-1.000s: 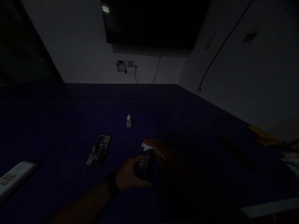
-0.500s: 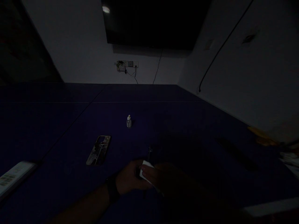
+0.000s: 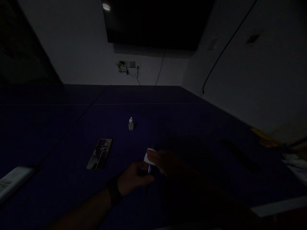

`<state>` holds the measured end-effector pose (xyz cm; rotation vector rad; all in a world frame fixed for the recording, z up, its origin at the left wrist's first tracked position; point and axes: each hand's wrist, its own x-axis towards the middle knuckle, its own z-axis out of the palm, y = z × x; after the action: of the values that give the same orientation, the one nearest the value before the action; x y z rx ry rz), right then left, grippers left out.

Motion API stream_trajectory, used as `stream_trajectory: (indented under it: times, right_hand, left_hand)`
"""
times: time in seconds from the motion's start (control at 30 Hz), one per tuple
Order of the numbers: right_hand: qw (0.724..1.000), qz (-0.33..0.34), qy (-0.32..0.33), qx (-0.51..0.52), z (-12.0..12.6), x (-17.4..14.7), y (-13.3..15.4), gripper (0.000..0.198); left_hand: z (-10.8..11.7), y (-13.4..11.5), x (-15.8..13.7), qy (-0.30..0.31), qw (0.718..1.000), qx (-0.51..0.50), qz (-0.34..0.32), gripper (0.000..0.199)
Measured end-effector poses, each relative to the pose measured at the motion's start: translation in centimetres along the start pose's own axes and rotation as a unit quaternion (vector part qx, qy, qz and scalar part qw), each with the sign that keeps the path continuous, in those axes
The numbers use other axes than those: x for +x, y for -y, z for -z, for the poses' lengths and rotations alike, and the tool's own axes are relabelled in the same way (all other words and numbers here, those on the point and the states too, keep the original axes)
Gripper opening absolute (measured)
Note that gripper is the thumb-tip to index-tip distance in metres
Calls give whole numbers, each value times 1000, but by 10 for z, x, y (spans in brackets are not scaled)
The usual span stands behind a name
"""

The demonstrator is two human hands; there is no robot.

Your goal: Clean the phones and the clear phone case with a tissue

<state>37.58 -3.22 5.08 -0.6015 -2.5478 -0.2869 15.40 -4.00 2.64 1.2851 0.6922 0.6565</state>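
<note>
Low in the middle of the head view, my left hand grips a dark, glossy phone by its edges, thumb on the near side. My right hand presses a folded white wipe on the far part of the phone with its fingers laid over it. The wipe covers some of the phone, and the dimness hides most of its outline. A patterned phone case lies to the left of my hands. Beyond them stands a small bottle with a white top.
A white power strip lies at the left on the dark blue tabletop. To the right are a long dark object and a yellow item near the wall. A large screen hangs above wall sockets.
My right hand has moved the wipe toward the phone's far end, baring a shiny strip nearer me. My left hand still holds the phone. The view has shifted slightly.
</note>
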Motion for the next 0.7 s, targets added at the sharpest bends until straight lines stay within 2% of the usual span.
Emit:
stream_trajectory:
  times: [0.07,0.13,0.23,0.33,0.4,0.5,0.6,0.7]
  right_hand:
    - [999,-24,-16,-12,4,4,-8,41]
    - [1000,-8,-14,-5,4,4,-7,40]
    - [999,40,20,28,-5,-4,9,41]
    - [998,29,48,37,-13,-11,14,45]
    - [999,-7,20,30,-14,-9,5,48]
    - [996,-75,-54,13,-12,0,-12,54]
    - [991,-87,-98,4,-11,2,-11,57]
    - [993,-75,-92,-24,-12,-7,4,54]
  left_hand:
    - [0,0,0,-1,1000,19,8,56]
    - [0,0,0,4,1000,17,12,57]
    - [1,-1,0,12,1000,-7,3,57]
    - [1,-1,0,17,1000,-11,-5,59]
    - [1,0,0,9,1000,8,-2,60]
    - [2,1,-2,4,1000,26,4,58]
    - [2,1,-4,18,999,22,15,54]
    - [1,-1,-5,34,999,19,25,52]
